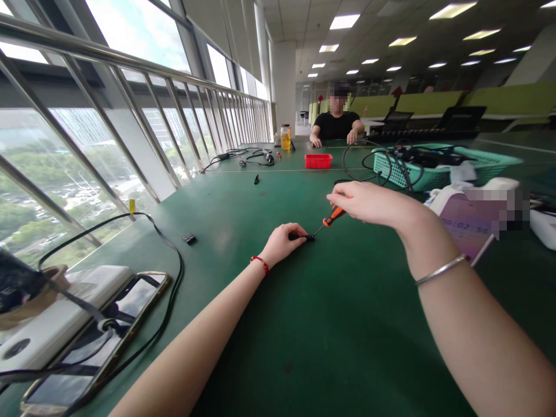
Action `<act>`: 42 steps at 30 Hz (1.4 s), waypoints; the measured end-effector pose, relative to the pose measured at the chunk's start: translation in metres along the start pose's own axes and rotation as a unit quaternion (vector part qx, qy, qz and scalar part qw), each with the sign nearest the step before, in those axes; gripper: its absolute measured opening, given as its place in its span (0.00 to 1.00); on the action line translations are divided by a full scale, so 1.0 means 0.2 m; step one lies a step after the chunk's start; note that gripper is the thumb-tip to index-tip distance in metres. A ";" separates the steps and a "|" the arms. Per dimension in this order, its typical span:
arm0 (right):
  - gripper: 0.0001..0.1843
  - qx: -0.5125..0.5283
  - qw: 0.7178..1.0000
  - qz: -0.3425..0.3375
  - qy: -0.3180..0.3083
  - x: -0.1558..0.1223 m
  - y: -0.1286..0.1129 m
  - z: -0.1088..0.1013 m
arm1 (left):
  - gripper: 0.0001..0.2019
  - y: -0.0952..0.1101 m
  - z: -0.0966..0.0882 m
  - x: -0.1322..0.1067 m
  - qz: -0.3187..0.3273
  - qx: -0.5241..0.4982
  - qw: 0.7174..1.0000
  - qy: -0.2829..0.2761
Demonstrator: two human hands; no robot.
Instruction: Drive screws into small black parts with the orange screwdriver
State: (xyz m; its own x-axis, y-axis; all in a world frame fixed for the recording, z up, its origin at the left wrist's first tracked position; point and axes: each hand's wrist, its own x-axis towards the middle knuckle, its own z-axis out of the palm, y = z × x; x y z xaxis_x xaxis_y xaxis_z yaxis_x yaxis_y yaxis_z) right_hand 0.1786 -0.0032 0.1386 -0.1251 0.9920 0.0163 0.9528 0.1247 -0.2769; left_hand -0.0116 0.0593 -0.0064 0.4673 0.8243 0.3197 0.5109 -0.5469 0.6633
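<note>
My left hand (284, 242), with a red bracelet at the wrist, pinches a small black part (310, 238) against the green tabletop. Most of that part is covered by my fingers, so its kind does not show. My right hand (358, 200), above and to the right, is closed around the orange and black handle of a screwdriver (333, 216). The screwdriver slants down to the left, and its tip meets the black part or lies right beside it. Small black pieces (189, 238) lie to the left, and another black piece (256, 179) lies farther back.
A red tray (318, 161) and a jar of yellow liquid (285, 138) stand farther back. At the right are a teal basket (399, 174) of cables and a timer display (464, 220). A phone (108, 341) and looped cord lie at left. Across the table sits a person (339, 123).
</note>
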 end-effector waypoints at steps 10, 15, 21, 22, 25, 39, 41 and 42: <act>0.15 -0.005 0.999 -0.001 -0.038 -0.03 0.00 -0.03 | 0.06 -0.01 0.00 0.00 0.001 -0.009 1.000 0.000; 0.19 0.003 0.998 0.009 -0.068 -0.02 0.00 -0.03 | 0.06 -0.01 0.00 0.00 -0.004 -0.003 1.000 0.001; 0.23 -0.023 0.999 -0.021 0.020 0.01 0.06 -0.02 | 0.06 0.00 0.00 0.00 -0.006 -0.004 1.000 0.002; 0.24 -0.023 0.999 -0.027 0.020 0.01 0.06 -0.02 | 0.06 0.00 0.00 0.00 -0.007 -0.005 1.000 0.003; 0.24 0.001 0.999 -0.024 0.021 0.01 0.04 -0.03 | 0.05 0.00 0.00 0.00 -0.005 -0.007 1.000 0.003; 0.21 -0.012 0.999 -0.031 0.041 0.01 0.07 -0.01 | 0.05 0.00 0.00 0.00 -0.007 -0.009 1.000 0.004; 0.18 -0.001 0.999 -0.020 0.027 0.00 0.05 -0.02 | 0.06 0.00 0.00 0.00 -0.005 -0.010 1.000 0.003; 0.17 0.009 1.000 -0.012 0.012 -0.01 0.03 -0.02 | 0.06 -0.01 0.00 0.00 -0.004 -0.010 1.000 0.002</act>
State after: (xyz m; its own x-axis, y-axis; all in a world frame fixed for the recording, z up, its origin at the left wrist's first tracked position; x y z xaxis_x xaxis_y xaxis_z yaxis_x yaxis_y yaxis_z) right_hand 0.1858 -0.0041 0.1411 -0.1408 0.9890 0.0451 0.9447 0.1478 -0.2928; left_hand -0.0119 0.0595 -0.0077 0.4602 0.8289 0.3180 0.4997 -0.5379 0.6789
